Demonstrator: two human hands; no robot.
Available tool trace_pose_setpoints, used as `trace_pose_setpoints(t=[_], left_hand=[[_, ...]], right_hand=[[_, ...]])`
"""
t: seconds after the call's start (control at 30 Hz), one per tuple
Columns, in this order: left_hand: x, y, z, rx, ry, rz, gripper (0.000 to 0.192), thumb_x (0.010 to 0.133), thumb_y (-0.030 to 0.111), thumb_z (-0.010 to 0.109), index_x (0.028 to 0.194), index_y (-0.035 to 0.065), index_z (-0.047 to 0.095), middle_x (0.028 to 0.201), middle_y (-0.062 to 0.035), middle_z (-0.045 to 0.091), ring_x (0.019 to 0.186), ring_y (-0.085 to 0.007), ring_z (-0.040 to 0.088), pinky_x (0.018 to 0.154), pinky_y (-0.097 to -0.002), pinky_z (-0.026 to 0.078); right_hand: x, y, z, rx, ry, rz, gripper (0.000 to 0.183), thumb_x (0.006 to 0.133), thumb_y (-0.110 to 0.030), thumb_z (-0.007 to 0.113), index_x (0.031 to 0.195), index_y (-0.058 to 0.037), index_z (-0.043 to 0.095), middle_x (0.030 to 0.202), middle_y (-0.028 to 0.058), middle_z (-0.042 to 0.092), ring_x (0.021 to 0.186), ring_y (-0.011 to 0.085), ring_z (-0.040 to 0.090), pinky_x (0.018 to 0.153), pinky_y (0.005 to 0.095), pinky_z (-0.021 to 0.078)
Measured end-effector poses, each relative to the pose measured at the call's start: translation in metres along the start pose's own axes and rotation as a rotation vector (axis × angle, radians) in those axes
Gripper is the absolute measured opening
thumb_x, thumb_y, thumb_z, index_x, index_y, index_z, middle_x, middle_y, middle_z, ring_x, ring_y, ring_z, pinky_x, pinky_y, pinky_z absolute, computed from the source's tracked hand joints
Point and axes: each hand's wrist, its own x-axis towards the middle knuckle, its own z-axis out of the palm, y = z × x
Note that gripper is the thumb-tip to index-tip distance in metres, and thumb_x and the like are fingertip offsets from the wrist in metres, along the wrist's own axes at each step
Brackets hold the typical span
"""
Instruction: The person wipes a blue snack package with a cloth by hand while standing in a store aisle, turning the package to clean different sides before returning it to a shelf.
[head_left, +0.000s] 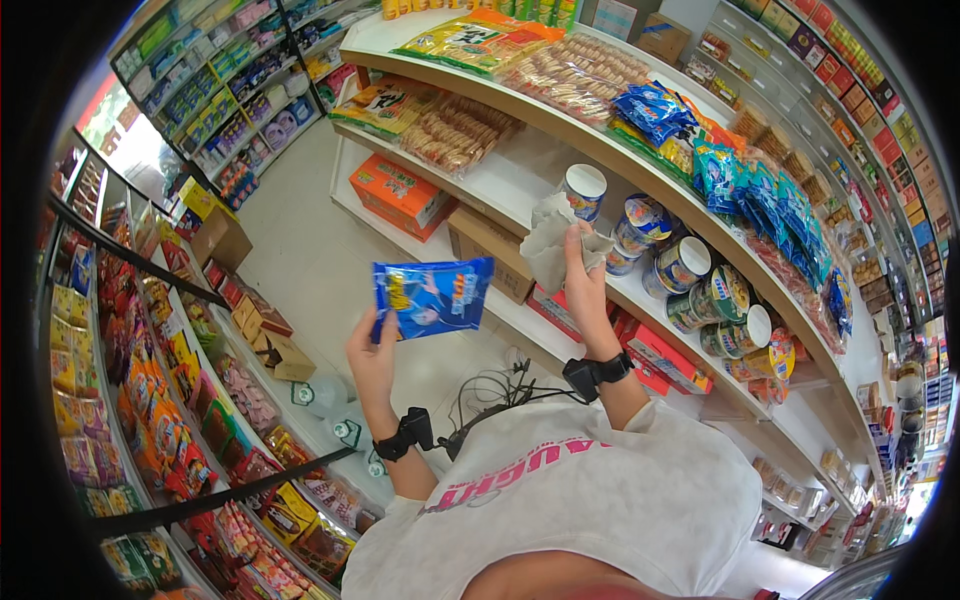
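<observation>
A blue snack packet is pinched at its left edge by my left hand, over the aisle floor. My right hand grips a crumpled grey-white cloth in front of the white shelf unit. Just past that hand stand several instant noodle cups on the middle shelf, some upright and some tilted. On the top shelf lie more blue packets and teal packets, resting on large bags of crackers.
An orange carton and a brown cardboard box sit on the low shelf. To the left runs a rack of bagged snacks. Clear plastic bottles stand on the floor near my left arm. Black cables hang before my shirt.
</observation>
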Motion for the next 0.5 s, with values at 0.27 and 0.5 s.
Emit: trace_pose_setpoints(t=[0.27,0.5], left_hand=[[0.034,0.037,0.069,0.327,-0.393,0.137,0.025,0.089,0.002,0.065,0.113,-0.0024,0.068,0.092,-0.0132,0.071,0.073,-0.0123,0.061,0.067,-0.0269,0.049],[0.08,0.044,0.137,0.159,-0.429,-0.02,0.057,0.085,-0.001,0.07,0.138,0.0021,0.051,0.107,-0.0121,0.067,0.094,-0.0164,0.064,0.084,-0.0293,0.052]], right_hand=[[0.02,0.019,0.002,-0.256,-0.684,0.011,0.029,0.095,-0.017,0.064,0.119,-0.0004,0.062,0.097,0.0105,0.07,0.088,0.0156,0.063,0.08,0.0313,0.0501],[0.081,0.062,-0.032,-0.212,-0.47,-0.168,0.031,0.088,-0.01,0.071,0.114,0.0023,0.062,0.097,0.0124,0.069,0.086,0.0165,0.064,0.079,0.0314,0.0509]])
